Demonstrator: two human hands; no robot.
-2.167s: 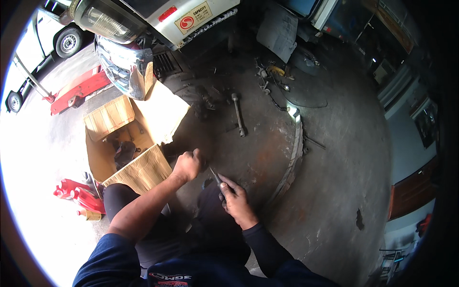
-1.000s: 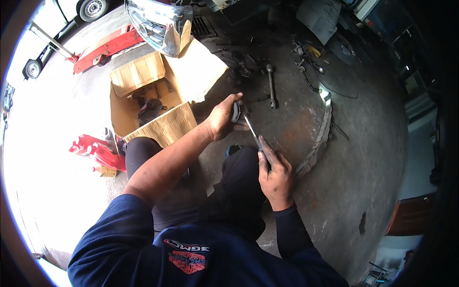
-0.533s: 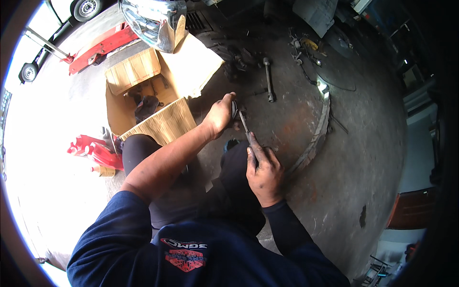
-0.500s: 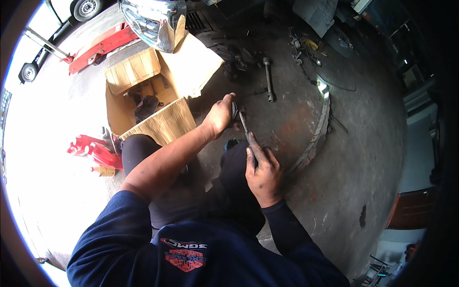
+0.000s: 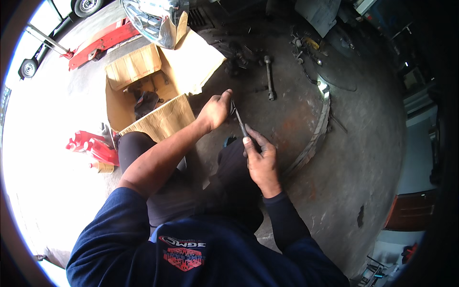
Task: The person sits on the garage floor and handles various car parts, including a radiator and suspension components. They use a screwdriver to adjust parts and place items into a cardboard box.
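Note:
My right hand (image 5: pixel 263 165) grips a screwdriver (image 5: pixel 239 117) by its dark handle, thumb and forefinger laid along it. The slim metal shaft slants up and left toward my left hand (image 5: pixel 215 111). That hand is closed with the thumb up, around a small dark rounded part (image 5: pixel 233 108) that shows only at its edge. The screwdriver's tip is at this part; whether it touches cannot be made out. Both hands are above my bent knees, with the rest of the part hidden behind my left fingers.
An open cardboard box (image 5: pixel 114 107) with dark metal parts stands left of my hands. A headlight (image 5: pixel 160 21) rests on its far flap. Beyond lie a long socket wrench (image 5: pixel 269 79) and a curved metal strip (image 5: pixel 321 125). Red bottles (image 5: pixel 98 149) and a red floor jack (image 5: pixel 98 44) are at left.
My right hand and the screwdriver have shifted slightly left, and the hand has turned so the thumb side shows more. My left hand has moved a little left, still closed.

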